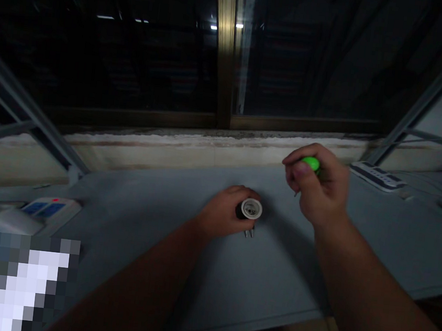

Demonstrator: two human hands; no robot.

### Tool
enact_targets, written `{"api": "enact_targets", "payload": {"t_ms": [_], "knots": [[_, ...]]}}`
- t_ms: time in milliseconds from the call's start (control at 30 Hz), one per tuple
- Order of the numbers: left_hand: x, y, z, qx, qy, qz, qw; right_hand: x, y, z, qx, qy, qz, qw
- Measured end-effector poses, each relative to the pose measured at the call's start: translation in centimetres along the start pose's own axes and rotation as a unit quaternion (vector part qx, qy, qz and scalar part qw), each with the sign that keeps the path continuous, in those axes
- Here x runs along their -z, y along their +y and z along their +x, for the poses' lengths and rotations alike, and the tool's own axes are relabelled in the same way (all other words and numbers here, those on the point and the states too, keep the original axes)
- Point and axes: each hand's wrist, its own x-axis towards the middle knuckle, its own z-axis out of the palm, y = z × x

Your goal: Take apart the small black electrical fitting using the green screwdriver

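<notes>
Cylinder with a pale round rim and dark side sits in our left hand, over the middle of the grey desk; our fingers are wrapped around it and its open end faces up toward us. We cannot tell whether its base touches the desk. Two small metal pins poke out just below our fingers, on the side nearer to us. Our right hand is raised to the right, well apart from the left, clenched around a tool with a bright green handle; a thin tip shows under our fingers, pointing down. Beyond our right hand, a power strip lies near the wall, with a cable beside it. On our left, another strip shows a red light, next to a blurred white item. We face a dark window behind the desk, with metal frames at both sides.
</notes>
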Motion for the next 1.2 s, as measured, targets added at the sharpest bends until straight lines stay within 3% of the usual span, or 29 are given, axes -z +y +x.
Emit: {"api": "enact_targets", "payload": {"t_ms": [100, 233, 333, 433, 500, 600, 900, 1200], "knots": [[0.2, 0.2, 0.0, 0.003, 0.019, 0.014, 1.0, -0.4, 0.7, 0.2, 0.045, -0.009, -0.109, 0.993], [0.4, -0.3, 0.0, 0.024, 0.072, 0.053, 0.996, -0.1, 2.2, 0.9, 0.011, -0.055, -0.186, 0.981], [0.5, -1.5, -0.2, 0.076, 0.1, 0.091, 0.988, 0.5, 3.6, 1.2, -0.052, -0.158, -0.255, 0.952], [0.6, -2.6, -0.5, 0.146, 0.094, 0.115, 0.978, 0.8, 4.5, 1.1, -0.104, -0.295, -0.28, 0.908], [0.7, -3.0, -0.7, 0.186, 0.074, 0.127, 0.971, 0.7, 4.7, 1.0, -0.114, -0.369, -0.267, 0.883], [0.6, -3.3, -1.0, 0.216, 0.058, 0.14, 0.964, 0.3, 4.5, 0.7, -0.112, -0.43, -0.231, 0.865], [0.8, -2.7, -1.0, 0.17, 0.044, 0.163, 0.971, -0.5, 5.6, 0.0, -0.109, -0.466, -0.23, 0.847], [1.4, -1.0, -1.0, 0.089, -0.025, 0.176, 0.98, -0.5, 5.8, 0.0, -0.099, -0.461, -0.226, 0.853]]}}
